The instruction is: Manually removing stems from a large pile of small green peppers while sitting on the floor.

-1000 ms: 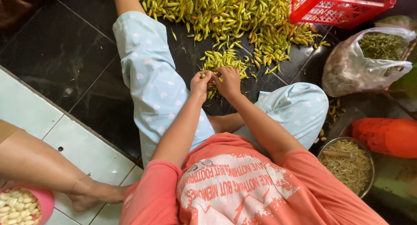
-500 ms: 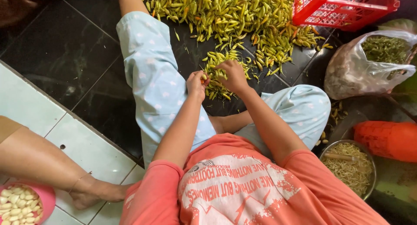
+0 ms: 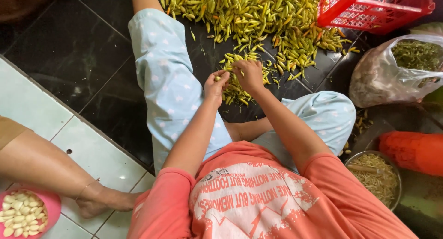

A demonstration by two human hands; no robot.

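I sit on the floor with my legs spread, in light blue trousers and an orange shirt. My left hand (image 3: 215, 85) and my right hand (image 3: 249, 74) meet over a small heap of yellow-green chilies (image 3: 240, 89) between my legs. Both hands pinch one small chili (image 3: 218, 77) between their fingertips. A much larger spread of chilies (image 3: 258, 17) covers the dark floor beyond the hands.
A red plastic crate (image 3: 374, 8) stands at the top right. A clear plastic bag (image 3: 392, 73) holds green stems. A metal bowl (image 3: 395, 174) of stems sits by an orange container (image 3: 410, 151). Another person's leg (image 3: 55, 174) and a pink bowl (image 3: 50, 203) of peeled garlic are at the left.
Both hands dipped slightly toward the small heap and stay joined on a chili. The view has shifted a little.
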